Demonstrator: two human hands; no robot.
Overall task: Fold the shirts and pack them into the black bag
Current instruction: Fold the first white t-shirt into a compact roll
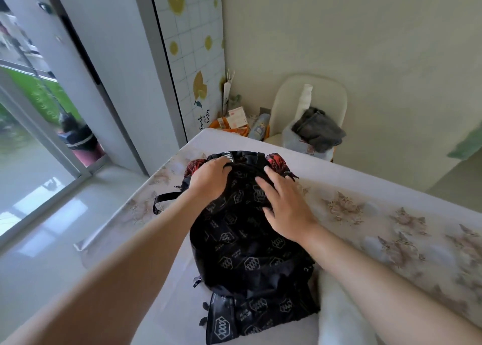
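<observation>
Black bag (250, 240) lies flat along the left edge of the worktop (378, 214), base toward me and top toward the far left corner.

Risks, as I judge them:
- The near end sits close to the left edge. A hard push on the slick cloth could slide the bag sideways and off.
- A white fabric lump (336, 305) lies just beside the base on the right. I can't tell if it's an unpacked shirt; if it is, closing up now skips it.
- My right hand (284, 209) is spread flat, pressing the upper front panel. Too much pressure could crush the folds inside.
- My left hand (208, 180) has its fingers curled over the top rim, gripping it. A yank there would drag the load toward the opening.
- Red patterned fabric (276, 159) pokes out on both sides of the top. It looks like a packed shirt not fully in, so it could snag the zip or spill out.
- A loose strap (167, 198) trails toward the left edge and could catch there.

Look: black, glossy material with a repeating pale hexagon logo print. The bag is bulging, so it's probably fairly full. I can't see the zip state.
</observation>
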